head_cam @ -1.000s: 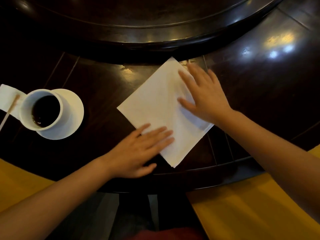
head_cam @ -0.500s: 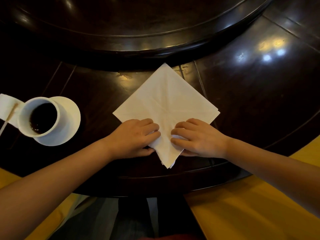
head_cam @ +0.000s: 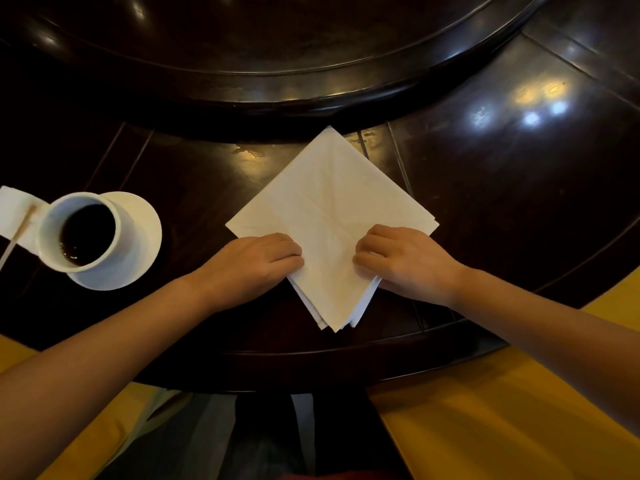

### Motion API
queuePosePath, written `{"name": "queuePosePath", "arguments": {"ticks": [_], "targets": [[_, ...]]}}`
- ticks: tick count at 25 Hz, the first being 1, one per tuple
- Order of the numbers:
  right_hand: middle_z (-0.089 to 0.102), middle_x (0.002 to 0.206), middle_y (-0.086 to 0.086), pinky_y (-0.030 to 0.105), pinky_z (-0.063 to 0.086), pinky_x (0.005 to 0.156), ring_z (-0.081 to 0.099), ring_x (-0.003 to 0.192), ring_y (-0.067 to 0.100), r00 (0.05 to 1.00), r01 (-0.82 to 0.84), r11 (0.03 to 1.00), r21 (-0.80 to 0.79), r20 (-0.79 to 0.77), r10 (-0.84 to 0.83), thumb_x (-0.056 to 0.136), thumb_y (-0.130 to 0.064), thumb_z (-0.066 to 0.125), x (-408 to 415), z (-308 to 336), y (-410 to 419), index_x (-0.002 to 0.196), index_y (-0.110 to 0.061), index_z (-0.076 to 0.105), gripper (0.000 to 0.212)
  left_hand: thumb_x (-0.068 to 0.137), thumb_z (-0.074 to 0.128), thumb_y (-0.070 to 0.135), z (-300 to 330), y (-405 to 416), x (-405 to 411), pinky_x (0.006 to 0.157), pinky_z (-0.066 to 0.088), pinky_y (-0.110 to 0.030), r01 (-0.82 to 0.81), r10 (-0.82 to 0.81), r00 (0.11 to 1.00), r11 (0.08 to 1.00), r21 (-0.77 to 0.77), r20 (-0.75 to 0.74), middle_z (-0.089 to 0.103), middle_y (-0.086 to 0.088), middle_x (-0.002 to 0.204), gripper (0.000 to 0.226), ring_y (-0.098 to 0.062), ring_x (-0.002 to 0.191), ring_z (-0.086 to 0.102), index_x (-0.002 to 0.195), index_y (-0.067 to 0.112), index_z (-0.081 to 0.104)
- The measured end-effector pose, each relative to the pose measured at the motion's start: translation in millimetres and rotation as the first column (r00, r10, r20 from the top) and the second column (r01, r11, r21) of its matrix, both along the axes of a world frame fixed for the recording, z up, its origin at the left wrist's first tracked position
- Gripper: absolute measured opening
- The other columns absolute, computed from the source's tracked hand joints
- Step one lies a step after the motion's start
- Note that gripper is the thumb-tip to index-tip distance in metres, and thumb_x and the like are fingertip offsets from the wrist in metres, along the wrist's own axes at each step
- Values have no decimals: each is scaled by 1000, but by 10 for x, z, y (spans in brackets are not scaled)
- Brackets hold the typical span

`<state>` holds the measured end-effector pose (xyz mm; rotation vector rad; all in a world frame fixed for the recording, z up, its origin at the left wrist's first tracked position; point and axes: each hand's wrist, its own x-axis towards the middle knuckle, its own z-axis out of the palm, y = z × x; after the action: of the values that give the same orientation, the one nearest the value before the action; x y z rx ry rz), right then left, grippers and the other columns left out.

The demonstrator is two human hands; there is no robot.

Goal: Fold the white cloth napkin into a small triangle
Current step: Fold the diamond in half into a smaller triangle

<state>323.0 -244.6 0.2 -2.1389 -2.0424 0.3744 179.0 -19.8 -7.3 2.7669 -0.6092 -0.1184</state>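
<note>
Square white cloth napkin (head_cam: 329, 216) held as a diamond at the centre of the frame, both lower edges gripped.

The napkin is laid flat on the dark polished wooden table (head_cam: 519, 174), one corner pointing to the near edge, its layers fanned there. The lower left edge is pinched by the curled fingers of the left hand (head_cam: 258, 263), the lower right edge by the right hand (head_cam: 403, 259), probably so that the near corner can be lifted to the far one. The white cup of dark drink (head_cam: 81, 232) stands well apart, at the left of the frame.
</note>
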Motion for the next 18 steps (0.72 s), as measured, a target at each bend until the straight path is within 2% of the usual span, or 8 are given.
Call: {"name": "queuePosePath", "arguments": {"ticks": [3,5,7,8,10,12,15,18], "targets": [[65,78,14,44,49,50,59,71,35,966,246,967,68,-102,-238,72,1,70,-112,-28,-3,83,-2,63,14,78,69,0,-22,-31,-58,65,56,-36,-233,234,972,959,-164,-11,69,-12,93,15,-29,87,65,93,1,68],[63,74,14,42,47,47,57,66,34,957,280,954,108,-112,-268,66,8,70,-208,-29,-20,86,-2,63,23,79,68,0,-22,-57,-104,73,54,-33,-363,352,932,894,-263,-91,69,-10,93,15,-27,89,65,94,3,69],[63,75,11,39,47,50,58,67,31,925,328,941,82,-230,-302,67,4,72,-327,-12,-56,92,-4,61,29,82,66,3,8,-88,-164,76,51,-29,-453,409,891,829,-328,-197,70,-7,93,14,-22,89,65,96,6,69],[63,77,8,36,47,53,59,70,27,865,393,919,33,-353,-357,70,-1,73,-380,10,-85,96,-7,59,30,83,65,4,34,-97,-197,74,50,-26,-500,431,865,789,-357,-257,70,-4,92,14,-17,87,64,96,8,69],[63,83,-2,25,45,60,59,76,15,622,536,838,-103,-623,-474,77,-8,70,-430,50,-136,99,-15,58,26,85,63,6,96,-99,-268,69,50,-23,-604,484,795,683,-410,-365,69,4,88,13,-7,82,63,95,13,69],[64,84,-6,18,41,61,59,75,9,434,646,745,-166,-723,-537,81,-9,67,-438,77,-159,95,-20,60,19,87,62,10,160,-103,-312,67,47,-18,-682,549,731,582,-443,-405,68,7,83,11,-6,81,61,93,15,68],[66,82,0,22,43,58,61,73,16,320,761,615,-205,-707,-631,81,-16,65,-358,104,-50,97,-23,62,18,88,59,12,239,-128,-252,68,44,-8,-740,646,663,491,-460,-377,64,20,89,14,4,86,59,95,20,68],[63,96,-5,13,46,64,59,83,10,297,781,565,-267,-637,-712,75,-28,71,-201,127,71,118,-25,56,46,88,58,13,232,-148,-64,66,39,-3,-772,723,608,439,-460,-329,63,21,87,15,5,84,58,96,20,68]]}}
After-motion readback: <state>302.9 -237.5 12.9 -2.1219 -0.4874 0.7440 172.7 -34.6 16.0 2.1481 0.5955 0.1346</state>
